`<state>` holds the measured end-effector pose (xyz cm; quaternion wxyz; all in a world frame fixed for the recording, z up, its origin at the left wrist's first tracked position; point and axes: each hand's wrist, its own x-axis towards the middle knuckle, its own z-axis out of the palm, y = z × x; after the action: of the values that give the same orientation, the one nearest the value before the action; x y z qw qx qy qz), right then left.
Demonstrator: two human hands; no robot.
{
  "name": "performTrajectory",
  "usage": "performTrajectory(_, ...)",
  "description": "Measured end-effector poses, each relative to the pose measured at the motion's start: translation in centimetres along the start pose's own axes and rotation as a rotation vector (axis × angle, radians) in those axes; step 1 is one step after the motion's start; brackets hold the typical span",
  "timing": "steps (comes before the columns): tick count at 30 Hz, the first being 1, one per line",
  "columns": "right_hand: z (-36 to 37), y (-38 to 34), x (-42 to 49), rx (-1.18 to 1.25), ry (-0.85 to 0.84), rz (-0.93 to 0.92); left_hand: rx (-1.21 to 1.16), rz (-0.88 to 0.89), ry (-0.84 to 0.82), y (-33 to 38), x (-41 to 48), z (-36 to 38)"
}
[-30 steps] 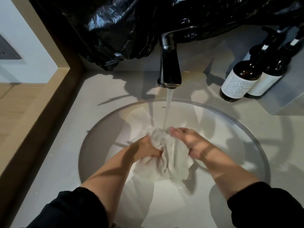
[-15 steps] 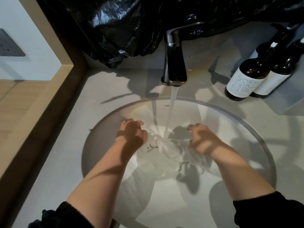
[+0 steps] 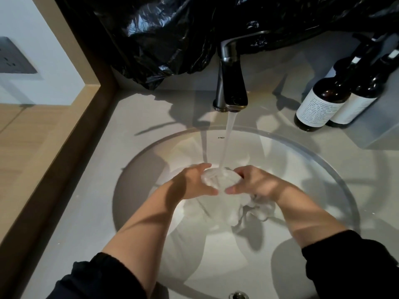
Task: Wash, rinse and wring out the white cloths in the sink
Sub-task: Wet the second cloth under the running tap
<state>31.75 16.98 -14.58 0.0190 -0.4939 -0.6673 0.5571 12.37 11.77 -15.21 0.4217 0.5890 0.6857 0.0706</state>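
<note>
A pale stone counter [image 3: 90, 190] carries a round white basin [image 3: 323, 169], with crumpled black plastic sheeting [image 3: 172, 33] draped along the back and two dark amber pump bottles [image 3: 323, 104] standing at the far right, well apart from the water. A dark metal faucet [image 3: 232, 83] runs a steady stream [image 3: 226, 143] straight down onto the white cloth [image 3: 216, 180], which sits bunched between both hands near the middle of the basin, its loose end [image 3: 252, 212] trailing below the right wrist. The left hand [image 3: 192, 184] cups the wad from its side with fingers curled around it; the right hand [image 3: 257, 182] grips the other side, thumb and fingers closed on the fabric. This looks like rinsing. The likely trouble is splash: a tight wad held directly under a full stream could deflect water onto the counter or the dark sleeves [image 3: 103, 277]. The trailing end may also go unrinsed, or drift toward the drain [image 3: 238, 295].
</note>
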Motion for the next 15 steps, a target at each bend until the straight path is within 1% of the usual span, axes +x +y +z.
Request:
performTrajectory(1,-0.7,0.1,-0.2,0.074,-0.017,-0.008,-0.047,0.024,-0.003,0.0,0.1,0.0)
performTrajectory(3,-1.8,0.2,-0.8,0.28,-0.051,-0.009,-0.041,0.069,-0.033,0.0,0.3,0.3)
performTrajectory(5,-2.7,-0.2,-1.5,0.487,-0.066,-0.029,-0.082,0.157,-0.053,0.2,0.3,0.7)
performTrajectory(8,-3.9,-2.1,-3.2,0.733,-0.052,-0.168,-0.378,0.34,-0.052,1.6,0.0,0.6)
performTrajectory(11,-4.2,-4.2,-4.7,0.841,-0.045,-0.289,-0.583,0.485,-0.048,2.7,-0.6,0.7)
performTrajectory(12,-4.0,-5.0,-5.3,0.88,-0.037,-0.313,-0.624,0.502,-0.043,2.8,-0.8,0.8)
performTrajectory(13,-3.8,-5.5,-5.8,0.938,-0.02,-0.328,-0.638,0.484,-0.025,2.9,-1.1,1.0)
performTrajectory(15,-3.5,-6.3,-6.8,1.094,0.001,-0.361,-0.613,0.406,0.004,3.0,-1.5,1.7)
